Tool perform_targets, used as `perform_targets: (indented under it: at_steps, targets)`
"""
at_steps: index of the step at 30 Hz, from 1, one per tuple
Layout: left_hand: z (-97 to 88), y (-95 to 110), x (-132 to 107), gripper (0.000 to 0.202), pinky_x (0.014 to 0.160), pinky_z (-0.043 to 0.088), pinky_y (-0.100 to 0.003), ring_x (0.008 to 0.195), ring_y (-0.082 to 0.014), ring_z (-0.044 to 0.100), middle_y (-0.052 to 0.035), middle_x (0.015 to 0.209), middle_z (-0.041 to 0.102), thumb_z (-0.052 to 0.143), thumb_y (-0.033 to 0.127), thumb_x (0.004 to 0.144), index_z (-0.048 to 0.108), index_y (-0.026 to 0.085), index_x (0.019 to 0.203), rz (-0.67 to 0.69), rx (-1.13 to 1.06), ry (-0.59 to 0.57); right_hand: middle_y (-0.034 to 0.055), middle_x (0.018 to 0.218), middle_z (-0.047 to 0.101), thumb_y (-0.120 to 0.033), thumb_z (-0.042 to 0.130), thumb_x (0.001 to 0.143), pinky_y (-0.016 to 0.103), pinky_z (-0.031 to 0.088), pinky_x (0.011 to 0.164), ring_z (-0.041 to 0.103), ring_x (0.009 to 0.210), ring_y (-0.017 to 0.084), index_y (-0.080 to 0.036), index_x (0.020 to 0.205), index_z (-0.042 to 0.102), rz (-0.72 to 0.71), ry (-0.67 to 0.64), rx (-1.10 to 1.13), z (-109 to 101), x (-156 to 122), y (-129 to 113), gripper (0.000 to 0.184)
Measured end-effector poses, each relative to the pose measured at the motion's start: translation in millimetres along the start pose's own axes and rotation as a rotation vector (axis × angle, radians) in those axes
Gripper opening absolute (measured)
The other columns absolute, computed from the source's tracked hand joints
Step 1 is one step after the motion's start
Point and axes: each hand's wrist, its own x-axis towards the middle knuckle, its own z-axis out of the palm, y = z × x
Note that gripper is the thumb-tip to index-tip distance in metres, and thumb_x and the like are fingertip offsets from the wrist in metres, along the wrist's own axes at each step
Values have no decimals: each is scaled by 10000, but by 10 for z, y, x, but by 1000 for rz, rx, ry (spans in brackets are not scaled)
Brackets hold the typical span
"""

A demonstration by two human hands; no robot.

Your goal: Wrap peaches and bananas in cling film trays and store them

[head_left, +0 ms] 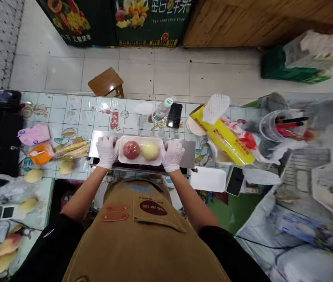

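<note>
By the gloved left hand (107,152) and right hand (172,155), both half curled with fingertips partly hidden, a white tray (140,161) of two fruits (150,150) is held at its ends above a metal plate (188,150), whose middle is covered. Beyond, a bottle (163,109) and phone (175,115) are seen; at right, the tabletop (78,107) is obscured by a yellow packet (228,139) and blurred clutter

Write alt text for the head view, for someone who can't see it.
White-gloved left hand and right hand sit at either end of a white tray holding a red fruit and a pale yellow fruit, over a silver metal surface. Beyond are a clear bottle and a dark phone.
</note>
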Motion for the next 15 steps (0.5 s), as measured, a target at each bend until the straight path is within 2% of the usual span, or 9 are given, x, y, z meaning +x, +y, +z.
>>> perform_targets:
  at_steps: [5, 7, 10, 12, 15]
  targets:
    - [-40, 42, -2, 220, 922, 345, -465, 1107, -369, 544, -164, 1086, 695, 587, 347, 1037, 763, 216, 1023, 40, -9, -33, 66, 720, 617, -214, 580, 975, 360, 253, 707, 488, 741, 240, -217, 787, 632, -81, -74, 115, 47, 43, 72, 195]
    - [-54, 58, 4, 204, 898, 339, -453, 1121, -363, 549, -160, 1124, 699, 582, 306, 1041, 768, 221, 1033, 65, -20, -51, 70, 759, 646, -218, 557, 984, 353, 297, 714, 507, 751, 239, -214, 852, 679, -111, -55, 172, 38, 53, 70, 179]
    - [-56, 66, 15, 217, 873, 332, -442, 1109, -349, 563, -158, 1145, 709, 563, 255, 1049, 776, 221, 1074, 115, -41, -60, 103, 922, 710, -222, 529, 987, 346, 384, 756, 576, 872, 256, -204, 1009, 733, -149, 8, 283, -2, 59, 37, 206]
    - [-43, 50, 14, 221, 867, 332, -437, 1090, -344, 575, -154, 1119, 717, 569, 241, 1045, 780, 221, 1108, 148, -55, -54, 112, 999, 722, -230, 550, 960, 341, 433, 785, 602, 939, 257, -204, 1035, 737, -130, 40, 360, -40, 56, 11, 204]
    - [-13, 0, -8, 219, 848, 344, -424, 1054, -339, 594, -150, 1052, 729, 598, 241, 1030, 781, 213, 1145, 204, -77, -29, 63, 896, 710, -223, 584, 891, 313, 464, 765, 603, 835, 210, -213, 941, 729, -56, -10, 497, -113, 55, -13, 154]
